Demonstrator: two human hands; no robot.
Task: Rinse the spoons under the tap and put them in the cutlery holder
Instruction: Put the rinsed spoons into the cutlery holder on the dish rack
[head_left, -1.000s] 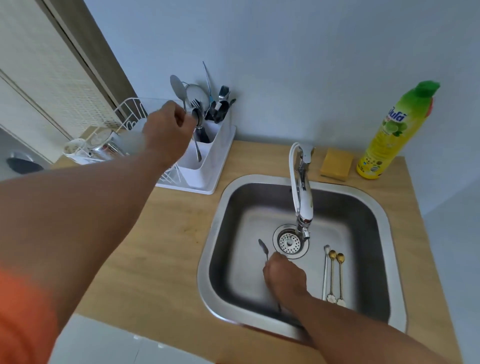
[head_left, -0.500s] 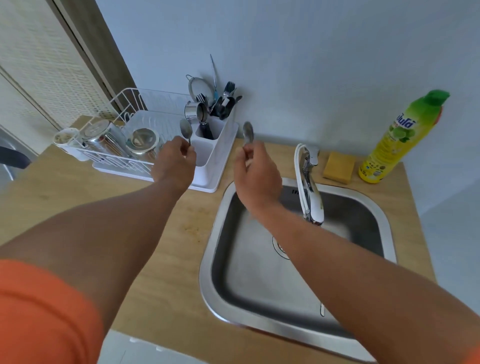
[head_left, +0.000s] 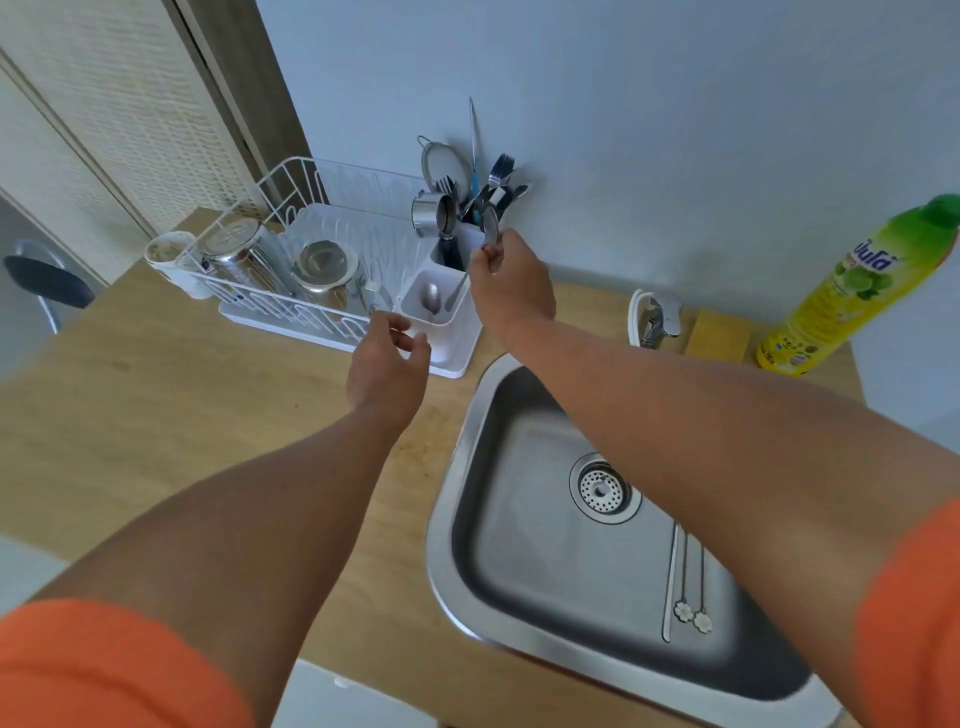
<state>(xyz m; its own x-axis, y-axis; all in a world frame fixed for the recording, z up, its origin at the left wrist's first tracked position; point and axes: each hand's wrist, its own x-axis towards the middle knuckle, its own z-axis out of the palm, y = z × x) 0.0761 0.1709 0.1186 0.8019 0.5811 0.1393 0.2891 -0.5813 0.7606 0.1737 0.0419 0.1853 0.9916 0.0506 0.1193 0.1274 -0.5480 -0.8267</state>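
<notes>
Her right hand (head_left: 511, 283) pinches a shiny steel spoon (head_left: 489, 227), bowl up, above the white cutlery holder (head_left: 415, 299); at seven o'clock, the left hand (head_left: 387, 371) hangs loose, holding nothing.

The right forearm (head_left: 727, 436) hid the spout of the tap (head_left: 655, 317), so only its base and lever showed. The same arm covered the bowls of the long spoons (head_left: 683, 582) lying in the sink (head_left: 467, 545); just their handles and flower ends could be seen. The right hand (head_left: 511, 283) hid the middle of the spoon (head_left: 489, 228) it pinched. The picture's right edge cut off the cap of the yellow bottle (head_left: 841, 296), and its label was too blurred to read. The chair (head_left: 47, 286) was cut by the left edge. The cutlery (head_left: 498, 184) in the holder's back compartment overlapped too closely to count.
</notes>
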